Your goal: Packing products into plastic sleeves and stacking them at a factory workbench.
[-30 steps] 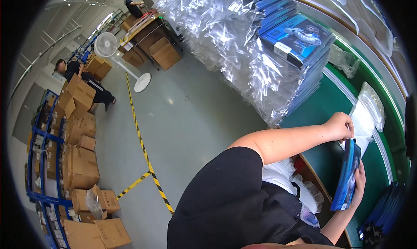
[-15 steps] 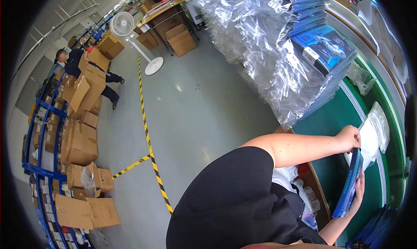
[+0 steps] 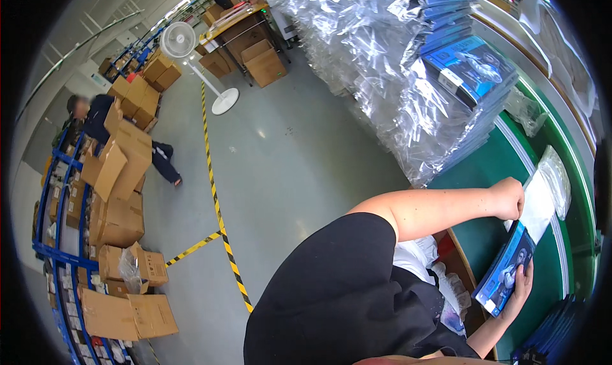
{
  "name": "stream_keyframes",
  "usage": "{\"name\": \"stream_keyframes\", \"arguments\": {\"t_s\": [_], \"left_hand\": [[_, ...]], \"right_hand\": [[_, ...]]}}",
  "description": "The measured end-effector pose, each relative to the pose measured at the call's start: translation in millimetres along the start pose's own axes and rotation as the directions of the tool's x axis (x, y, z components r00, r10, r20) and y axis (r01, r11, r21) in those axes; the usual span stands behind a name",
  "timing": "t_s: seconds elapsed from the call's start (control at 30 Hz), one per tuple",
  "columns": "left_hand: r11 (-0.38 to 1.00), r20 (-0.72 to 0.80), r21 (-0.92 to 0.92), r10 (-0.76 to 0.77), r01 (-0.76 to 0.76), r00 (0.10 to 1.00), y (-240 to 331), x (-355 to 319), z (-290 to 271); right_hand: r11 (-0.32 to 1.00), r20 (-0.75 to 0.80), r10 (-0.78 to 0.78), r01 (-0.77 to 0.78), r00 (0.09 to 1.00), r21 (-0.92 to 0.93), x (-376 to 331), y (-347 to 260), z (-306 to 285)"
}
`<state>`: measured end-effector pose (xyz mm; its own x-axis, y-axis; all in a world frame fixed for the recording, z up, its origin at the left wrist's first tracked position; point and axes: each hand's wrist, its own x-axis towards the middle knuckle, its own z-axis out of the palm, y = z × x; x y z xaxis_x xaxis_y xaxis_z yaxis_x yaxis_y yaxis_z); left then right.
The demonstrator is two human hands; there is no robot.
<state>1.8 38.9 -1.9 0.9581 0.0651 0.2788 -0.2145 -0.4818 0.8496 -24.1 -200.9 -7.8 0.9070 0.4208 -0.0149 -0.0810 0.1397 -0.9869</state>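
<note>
The right hand (image 3: pixel 521 288) grips the blue box (image 3: pixel 507 272) above the worktop (image 3: pixel 475 234), by its near edge; the left hand's (image 3: pixel 507 199) fingers curl at the box's top, grip unclear.

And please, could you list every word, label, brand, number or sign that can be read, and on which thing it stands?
Nothing reads clearly enough to quote.
Blue printed box in the right hand: lettering too small.
Blue box face up on the bagged stack: white label, too small.
Open carton with clear plastic: marks too small.
</note>
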Motion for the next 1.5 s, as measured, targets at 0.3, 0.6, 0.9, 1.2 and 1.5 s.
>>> {"name": "stream_keyframes", "arguments": {"t_s": [0.3,0.6,0.9,1.2,1.5], "left_hand": [[0.911,0.077,0.293,0.279,-0.289,0.957,24,-26,4],[0.906,0.071,0.270,0.319,-0.326,0.945,54,-43,-14],[0.948,0.211,0.078,0.286,-0.308,0.935,73,-48,-16],[0.366,0.331,-0.804,-0.377,0.468,0.865,58,-60,13],[0.436,0.278,-0.831,-0.214,0.347,0.936,92,-67,27]], "right_hand": [[0.999,-0.229,0.048,-0.049,0.972,0.004,-13,-7,18],[0.985,-0.196,0.158,-0.140,0.968,0.103,-20,-19,24],[0.946,-0.322,0.211,-0.110,0.923,0.306,-25,-11,17],[0.974,-0.150,0.203,-0.215,0.968,-0.069,-31,-22,34],[0.808,0.066,-0.298,0.288,0.952,-0.514,-45,-59,13]]}}
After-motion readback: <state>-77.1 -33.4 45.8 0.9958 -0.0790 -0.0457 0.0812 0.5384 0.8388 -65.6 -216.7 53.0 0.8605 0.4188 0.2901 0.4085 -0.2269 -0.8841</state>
